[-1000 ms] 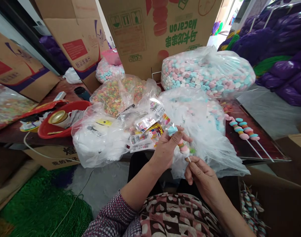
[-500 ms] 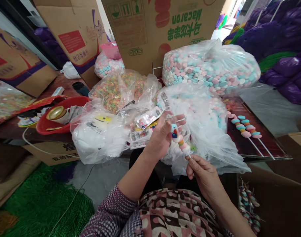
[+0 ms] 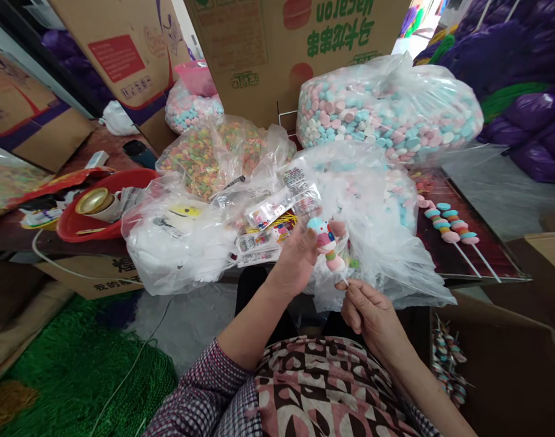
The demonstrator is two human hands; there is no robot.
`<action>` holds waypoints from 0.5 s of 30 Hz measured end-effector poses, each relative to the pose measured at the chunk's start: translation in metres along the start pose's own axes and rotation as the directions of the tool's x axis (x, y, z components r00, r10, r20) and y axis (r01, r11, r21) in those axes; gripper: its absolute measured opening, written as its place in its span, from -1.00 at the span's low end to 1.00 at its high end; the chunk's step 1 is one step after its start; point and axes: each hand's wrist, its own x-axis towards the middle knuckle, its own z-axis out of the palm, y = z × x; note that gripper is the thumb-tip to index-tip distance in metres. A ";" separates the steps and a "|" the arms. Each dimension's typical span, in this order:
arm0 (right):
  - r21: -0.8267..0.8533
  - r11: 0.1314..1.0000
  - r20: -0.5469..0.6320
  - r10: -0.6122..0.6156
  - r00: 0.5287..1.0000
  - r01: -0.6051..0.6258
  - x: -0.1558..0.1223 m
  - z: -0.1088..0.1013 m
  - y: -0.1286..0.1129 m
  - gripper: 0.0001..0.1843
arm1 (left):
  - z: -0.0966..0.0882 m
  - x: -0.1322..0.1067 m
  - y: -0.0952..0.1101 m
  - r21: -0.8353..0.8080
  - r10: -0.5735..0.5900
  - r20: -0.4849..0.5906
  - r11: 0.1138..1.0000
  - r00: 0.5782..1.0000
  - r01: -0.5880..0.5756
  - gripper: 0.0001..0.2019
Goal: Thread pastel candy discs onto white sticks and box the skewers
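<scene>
A candy skewer (image 3: 328,247) with pastel pieces on a white stick is between my hands, over my lap. My right hand (image 3: 369,312) pinches the bottom of the stick. My left hand (image 3: 300,258) grips the upper pieces, its fingers at the blue top piece. Just behind the skewer lies an open clear bag of pastel candies (image 3: 373,206). A pile of small printed packets (image 3: 266,233) lies left of my left hand.
Two finished skewers (image 3: 450,227) lie on the dark red table (image 3: 482,267) at right. Big bags of candy (image 3: 387,109) and cardboard boxes (image 3: 277,48) stand behind. A red basin (image 3: 102,206) sits at left. A brown box (image 3: 505,364) with several skewers is at lower right.
My left hand opened around the skewer's top, then closed on the upper pieces again. The view tilted down slightly. My right hand kept its hold on the stick.
</scene>
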 end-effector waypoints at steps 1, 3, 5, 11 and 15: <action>-0.021 1.000 0.011 0.006 1.000 -0.006 0.000 -0.002 0.001 -0.62 | -0.001 0.002 0.003 -0.016 0.007 -0.008 1.000 1.000 -0.007 -0.50; -0.059 0.998 0.028 0.021 0.999 -0.019 0.001 -0.004 0.002 -0.62 | 0.000 0.004 0.006 -0.018 0.010 -0.036 1.000 0.999 -0.011 -0.55; -0.070 0.997 0.029 0.033 0.999 -0.031 0.000 -0.003 0.002 -0.62 | 0.005 0.003 0.002 0.007 0.009 -0.054 1.000 0.999 -0.008 -0.66; -0.012 1.000 0.005 0.008 1.000 -0.008 0.000 0.004 -0.003 -0.64 | 0.004 -0.015 -0.022 0.099 -0.094 -0.022 0.990 0.995 0.096 -0.69; -0.037 0.999 0.023 0.015 1.000 -0.014 0.000 0.003 -0.002 -0.65 | -0.007 -0.014 -0.011 0.018 -0.074 -0.028 0.997 0.997 0.074 -0.45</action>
